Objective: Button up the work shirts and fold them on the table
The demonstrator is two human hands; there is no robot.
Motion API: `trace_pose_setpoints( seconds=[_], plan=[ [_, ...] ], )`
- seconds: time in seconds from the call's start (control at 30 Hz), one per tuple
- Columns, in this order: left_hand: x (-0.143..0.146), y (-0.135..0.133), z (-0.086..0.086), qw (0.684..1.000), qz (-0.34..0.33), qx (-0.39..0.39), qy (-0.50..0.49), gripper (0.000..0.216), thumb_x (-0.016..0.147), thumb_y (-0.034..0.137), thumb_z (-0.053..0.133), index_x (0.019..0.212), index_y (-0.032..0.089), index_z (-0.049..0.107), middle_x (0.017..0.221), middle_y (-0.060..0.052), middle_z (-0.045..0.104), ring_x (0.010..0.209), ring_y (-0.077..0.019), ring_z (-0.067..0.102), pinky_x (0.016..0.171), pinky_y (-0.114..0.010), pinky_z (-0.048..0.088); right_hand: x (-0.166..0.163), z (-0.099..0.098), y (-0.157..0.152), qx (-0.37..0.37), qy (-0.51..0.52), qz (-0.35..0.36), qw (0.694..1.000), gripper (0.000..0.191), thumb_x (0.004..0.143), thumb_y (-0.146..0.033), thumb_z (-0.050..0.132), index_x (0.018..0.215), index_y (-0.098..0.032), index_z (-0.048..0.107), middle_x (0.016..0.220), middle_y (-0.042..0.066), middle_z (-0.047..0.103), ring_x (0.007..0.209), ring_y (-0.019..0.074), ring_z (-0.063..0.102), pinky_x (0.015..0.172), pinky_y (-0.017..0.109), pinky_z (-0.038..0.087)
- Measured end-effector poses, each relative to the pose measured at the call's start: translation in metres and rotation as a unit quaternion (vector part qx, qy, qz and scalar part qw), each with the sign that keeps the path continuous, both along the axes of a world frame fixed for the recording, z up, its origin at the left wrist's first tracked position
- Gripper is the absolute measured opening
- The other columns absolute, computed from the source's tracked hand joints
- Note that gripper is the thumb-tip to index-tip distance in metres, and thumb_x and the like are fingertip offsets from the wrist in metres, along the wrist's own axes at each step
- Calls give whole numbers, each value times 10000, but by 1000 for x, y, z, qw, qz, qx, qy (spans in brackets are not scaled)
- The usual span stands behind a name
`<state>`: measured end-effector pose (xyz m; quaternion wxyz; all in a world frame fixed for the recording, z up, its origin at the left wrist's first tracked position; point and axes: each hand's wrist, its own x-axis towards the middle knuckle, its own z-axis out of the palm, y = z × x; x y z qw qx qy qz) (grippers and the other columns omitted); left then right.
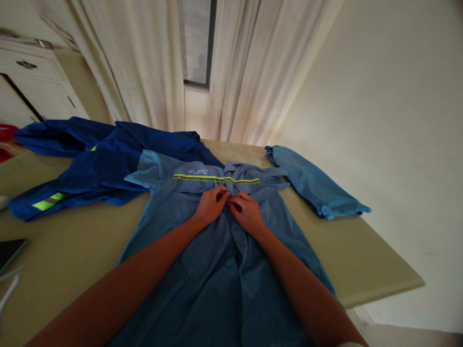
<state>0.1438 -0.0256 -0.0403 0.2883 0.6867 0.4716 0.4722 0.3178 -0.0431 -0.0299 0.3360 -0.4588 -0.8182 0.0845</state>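
Note:
A light blue work shirt (202, 270) with a yellow reflective stripe across the chest lies face up on the table (72, 250). My left hand (211, 205) and my right hand (248, 212) meet at the shirt's front placket just below the stripe. Both hands are closed in a pinch on the placket edges, fingertips touching each other. One sleeve (313, 185) of the shirt stretches out to the right, near the table's far right edge.
A dark blue jacket (97, 166) with yellow reflective strips lies spread at the back left. A dark tablet-like object (9, 253) rests at the left edge. White curtains (152, 62) and a cabinet (32, 82) stand behind the table. A bare wall is at right.

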Motion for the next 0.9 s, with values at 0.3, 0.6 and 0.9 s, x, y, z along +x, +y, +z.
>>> trace_pose_setpoints(
  seconds=[0.3,0.6,0.9],
  plan=[
    [-3,3,2,998,6,-6,65,233,986,313,494,817,209,619,739,-6,656,695,-181,612,691,-299,414,2,-1,1,-18,-2,30,999,108,941,-218,670,1021,-207,741,938,37,628,750,154,594,724,279,503],
    [-1,0,7,1000,-10,-4,24,252,950,367,544,775,200,616,677,13,621,632,-153,571,639,-276,422,2,-3,1,-9,34,-4,999,146,996,-244,589,983,-224,733,932,46,637,767,165,599,746,289,512],
    [-4,2,2,1000,16,5,-7,229,969,350,509,807,207,585,676,25,580,633,-155,552,634,-278,421,3,2,1,-35,48,26,998,142,973,-267,625,1068,-240,728,969,49,644,778,178,599,765,317,532]
  ],
)
